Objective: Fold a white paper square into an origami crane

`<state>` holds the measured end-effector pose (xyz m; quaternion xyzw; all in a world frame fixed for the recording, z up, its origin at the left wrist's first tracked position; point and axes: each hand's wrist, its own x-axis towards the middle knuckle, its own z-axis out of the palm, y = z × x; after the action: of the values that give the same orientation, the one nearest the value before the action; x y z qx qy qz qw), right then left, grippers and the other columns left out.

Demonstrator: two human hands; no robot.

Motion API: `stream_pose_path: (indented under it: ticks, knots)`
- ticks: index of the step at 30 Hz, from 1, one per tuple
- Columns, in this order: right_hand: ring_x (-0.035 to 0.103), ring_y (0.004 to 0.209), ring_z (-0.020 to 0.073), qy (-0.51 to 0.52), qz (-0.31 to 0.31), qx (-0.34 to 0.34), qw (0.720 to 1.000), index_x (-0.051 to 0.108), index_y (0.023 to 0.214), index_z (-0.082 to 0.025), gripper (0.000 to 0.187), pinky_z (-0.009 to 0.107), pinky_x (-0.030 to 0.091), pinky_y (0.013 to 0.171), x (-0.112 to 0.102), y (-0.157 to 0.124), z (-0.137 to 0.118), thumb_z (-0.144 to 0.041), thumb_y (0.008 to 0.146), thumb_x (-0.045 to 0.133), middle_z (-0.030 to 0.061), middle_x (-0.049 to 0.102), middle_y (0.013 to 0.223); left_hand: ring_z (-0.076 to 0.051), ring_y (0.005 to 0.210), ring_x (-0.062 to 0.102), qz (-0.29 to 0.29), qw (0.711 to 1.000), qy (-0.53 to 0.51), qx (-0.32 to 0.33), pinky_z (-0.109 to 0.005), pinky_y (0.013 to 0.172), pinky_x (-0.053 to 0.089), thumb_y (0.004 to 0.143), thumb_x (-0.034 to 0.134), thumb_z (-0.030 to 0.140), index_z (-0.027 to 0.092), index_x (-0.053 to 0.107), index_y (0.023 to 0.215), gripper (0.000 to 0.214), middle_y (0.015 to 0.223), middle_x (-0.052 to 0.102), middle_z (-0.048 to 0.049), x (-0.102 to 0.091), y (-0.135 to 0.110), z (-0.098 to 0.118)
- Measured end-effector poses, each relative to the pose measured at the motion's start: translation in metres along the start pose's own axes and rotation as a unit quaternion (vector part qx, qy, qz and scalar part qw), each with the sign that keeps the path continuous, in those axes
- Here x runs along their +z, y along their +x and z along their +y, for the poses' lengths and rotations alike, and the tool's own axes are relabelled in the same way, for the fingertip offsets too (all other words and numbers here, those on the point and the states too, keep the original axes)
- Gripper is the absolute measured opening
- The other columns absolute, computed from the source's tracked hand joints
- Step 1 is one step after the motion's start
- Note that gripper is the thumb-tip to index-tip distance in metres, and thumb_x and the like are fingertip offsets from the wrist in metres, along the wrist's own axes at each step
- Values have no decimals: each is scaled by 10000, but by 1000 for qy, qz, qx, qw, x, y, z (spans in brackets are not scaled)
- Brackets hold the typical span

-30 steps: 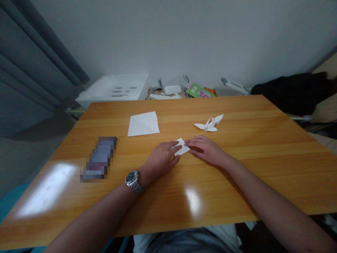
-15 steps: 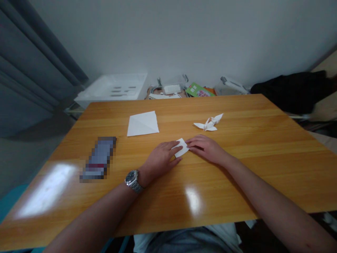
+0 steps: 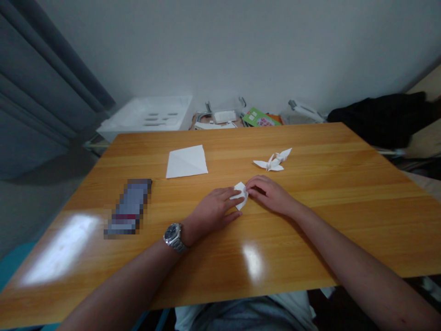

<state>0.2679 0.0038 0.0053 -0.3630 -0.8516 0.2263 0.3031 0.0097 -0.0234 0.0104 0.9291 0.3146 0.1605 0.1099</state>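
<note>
A small folded white paper [image 3: 241,193] lies on the wooden table [image 3: 310,220] between my two hands. My left hand [image 3: 213,210], a watch on its wrist, rests on the paper's left part with fingers laid over it. My right hand [image 3: 270,195] pinches the paper's right edge with fingertips closed on it. The paper's edge is lifted slightly off the table. A finished white paper crane [image 3: 274,162] sits a little beyond my right hand.
A flat white sheet [image 3: 187,162] lies at the back left of the table. A dark pixelated object [image 3: 129,207] sits to the left. Behind the table are a white tray [image 3: 148,115], clutter and a black bag [image 3: 382,119].
The flat folded paper has been raised and folded in by my right fingers; it now looks narrower and partly upright. Both hands have shifted slightly together.
</note>
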Motion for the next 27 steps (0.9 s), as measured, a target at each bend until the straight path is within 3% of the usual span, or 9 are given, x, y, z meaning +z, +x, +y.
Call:
stream_pose_path:
  ticks: [10,19,27]
  knots:
    - [597,922,225,-20,13,30,999,645,959,-210,157,374,478,838,4,2,-3,-290,1024,526,72,663,945,-261,1344,565,-14,1000,-10,-7,-427,1127,487,1021,533,418,233,625,1355,393,1469,574,-95,-1,0,4]
    - [594,926,230,-34,31,55,997,655,958,-210,132,379,485,836,10,1,0,-310,998,579,72,645,956,-254,1336,572,-5,999,-34,7,-427,1106,501,1025,536,387,252,534,1442,438,1441,603,-96,-4,1,5]
    - [568,898,238,-67,52,95,992,651,887,-205,129,387,476,812,13,1,1,-313,956,638,67,600,922,-259,1370,540,-14,1000,-2,11,-411,1122,489,1037,506,409,260,592,1409,410,1458,588,-75,-3,1,4]
